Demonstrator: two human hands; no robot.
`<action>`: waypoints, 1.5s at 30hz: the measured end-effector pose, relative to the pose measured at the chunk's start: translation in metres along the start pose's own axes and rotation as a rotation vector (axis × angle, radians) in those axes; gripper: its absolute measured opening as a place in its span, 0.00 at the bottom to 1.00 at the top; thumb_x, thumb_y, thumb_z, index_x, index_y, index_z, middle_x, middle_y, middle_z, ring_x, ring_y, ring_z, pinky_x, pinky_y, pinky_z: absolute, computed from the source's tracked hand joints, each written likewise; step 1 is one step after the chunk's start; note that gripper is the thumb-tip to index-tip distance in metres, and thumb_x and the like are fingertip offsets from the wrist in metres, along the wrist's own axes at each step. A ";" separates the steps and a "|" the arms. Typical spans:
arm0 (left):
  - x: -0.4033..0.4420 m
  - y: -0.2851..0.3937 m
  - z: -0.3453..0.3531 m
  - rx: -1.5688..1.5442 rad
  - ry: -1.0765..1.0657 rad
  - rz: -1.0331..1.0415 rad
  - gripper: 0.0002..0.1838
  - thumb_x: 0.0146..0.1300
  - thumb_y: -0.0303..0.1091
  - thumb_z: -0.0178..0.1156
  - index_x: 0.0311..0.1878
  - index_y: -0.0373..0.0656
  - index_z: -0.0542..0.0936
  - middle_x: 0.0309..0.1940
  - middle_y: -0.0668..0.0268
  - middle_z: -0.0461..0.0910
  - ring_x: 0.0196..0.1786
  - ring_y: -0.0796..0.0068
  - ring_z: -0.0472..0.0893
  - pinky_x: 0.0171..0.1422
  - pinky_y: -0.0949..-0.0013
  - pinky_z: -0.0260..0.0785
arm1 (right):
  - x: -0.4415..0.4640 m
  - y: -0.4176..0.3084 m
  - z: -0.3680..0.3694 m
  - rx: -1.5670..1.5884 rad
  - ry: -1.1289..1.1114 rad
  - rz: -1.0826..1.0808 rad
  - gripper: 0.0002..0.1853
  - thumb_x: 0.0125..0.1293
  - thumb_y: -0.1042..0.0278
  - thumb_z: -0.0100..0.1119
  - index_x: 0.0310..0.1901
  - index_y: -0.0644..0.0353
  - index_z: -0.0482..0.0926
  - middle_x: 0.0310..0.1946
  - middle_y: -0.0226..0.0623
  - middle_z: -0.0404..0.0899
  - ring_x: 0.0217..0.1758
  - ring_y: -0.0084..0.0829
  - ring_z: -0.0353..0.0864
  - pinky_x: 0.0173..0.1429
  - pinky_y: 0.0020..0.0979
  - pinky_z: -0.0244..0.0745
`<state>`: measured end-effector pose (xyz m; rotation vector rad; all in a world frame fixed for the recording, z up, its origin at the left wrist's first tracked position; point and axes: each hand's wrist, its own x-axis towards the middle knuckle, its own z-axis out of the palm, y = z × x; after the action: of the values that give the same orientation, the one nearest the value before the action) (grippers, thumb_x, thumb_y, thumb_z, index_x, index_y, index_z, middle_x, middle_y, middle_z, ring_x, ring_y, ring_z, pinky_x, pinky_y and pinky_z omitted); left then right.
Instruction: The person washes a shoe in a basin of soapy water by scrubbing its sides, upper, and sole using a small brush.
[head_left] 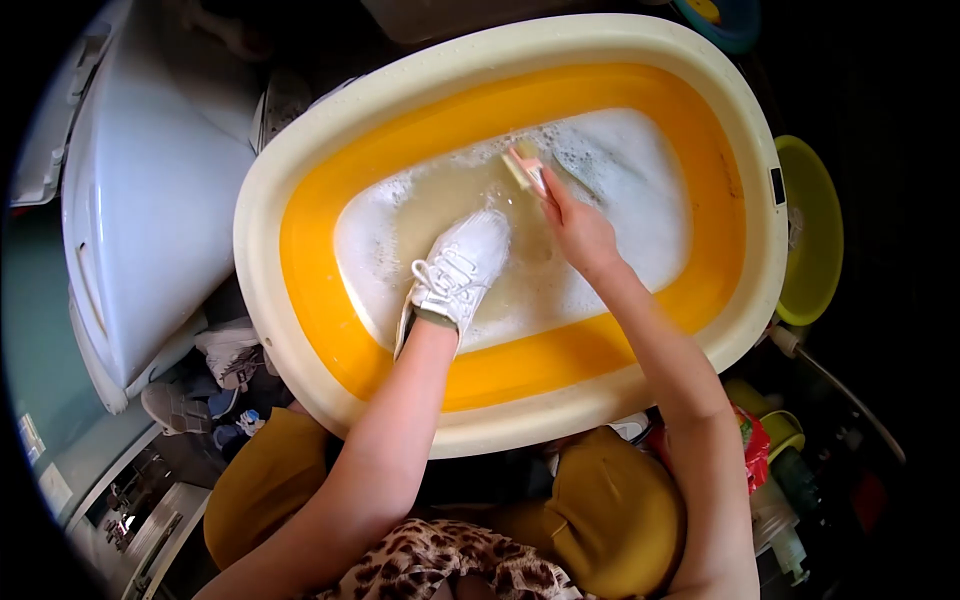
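A white lace-up sneaker (465, 262) is fitted over my left hand, which has gone in through the shoe's opening; only my left wrist (434, 338) shows and the fingers are hidden inside. The toe points up and away over the cloudy water. My right hand (583, 232) is closed round the handle of a scrubbing brush (526, 166), held a little beyond the toe and to its right, apart from the shoe. Both are inside a large basin (510, 432) with a cream rim and orange wall, holding soapy water with white foam (640, 220).
To the left stands a white tub-like fixture (160, 190). Several shoes (228, 352) lie on the floor at lower left. A green basin (808, 230) leans by the right rim; a red plastic bag (752, 448) is at lower right. My knees (615, 510) border the near rim.
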<state>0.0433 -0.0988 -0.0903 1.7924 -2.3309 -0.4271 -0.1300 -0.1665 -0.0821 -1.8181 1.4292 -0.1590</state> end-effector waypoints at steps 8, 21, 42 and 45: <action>-0.034 -0.019 0.004 -0.445 -0.205 -0.516 0.13 0.62 0.38 0.51 0.46 0.43 0.77 0.42 0.53 0.77 0.49 0.61 0.76 0.54 0.65 0.68 | -0.067 -0.039 0.037 -0.124 -0.288 -0.280 0.26 0.64 0.66 0.47 0.65 0.34 0.64 0.27 0.46 0.79 0.26 0.46 0.79 0.30 0.43 0.73; -0.023 -0.008 -0.001 -1.392 0.068 -0.774 0.09 0.67 0.35 0.47 0.43 0.43 0.74 0.33 0.61 0.77 0.33 0.66 0.77 0.38 0.63 0.71 | -0.070 -0.039 0.042 -0.186 -0.414 -0.126 0.24 0.69 0.61 0.40 0.66 0.36 0.61 0.26 0.50 0.78 0.26 0.48 0.78 0.31 0.44 0.72; -0.049 -0.031 0.028 -0.102 -0.022 -0.206 0.13 0.66 0.37 0.43 0.47 0.44 0.73 0.39 0.56 0.79 0.41 0.53 0.79 0.40 0.58 0.73 | -0.081 -0.016 0.055 0.055 -0.392 -0.203 0.26 0.68 0.59 0.44 0.68 0.32 0.58 0.31 0.50 0.79 0.29 0.48 0.80 0.34 0.43 0.74; -0.036 -0.028 0.022 -0.102 -0.140 -0.200 0.13 0.64 0.33 0.46 0.48 0.43 0.74 0.38 0.56 0.79 0.39 0.55 0.79 0.40 0.60 0.74 | -0.056 -0.027 0.041 -0.126 -0.489 -0.188 0.27 0.68 0.59 0.44 0.68 0.30 0.56 0.31 0.51 0.79 0.31 0.48 0.80 0.35 0.43 0.74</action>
<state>0.0718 -0.0682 -0.1191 2.0125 -2.1783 -0.7096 -0.1073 -0.0961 -0.0714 -1.9229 0.9436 0.2720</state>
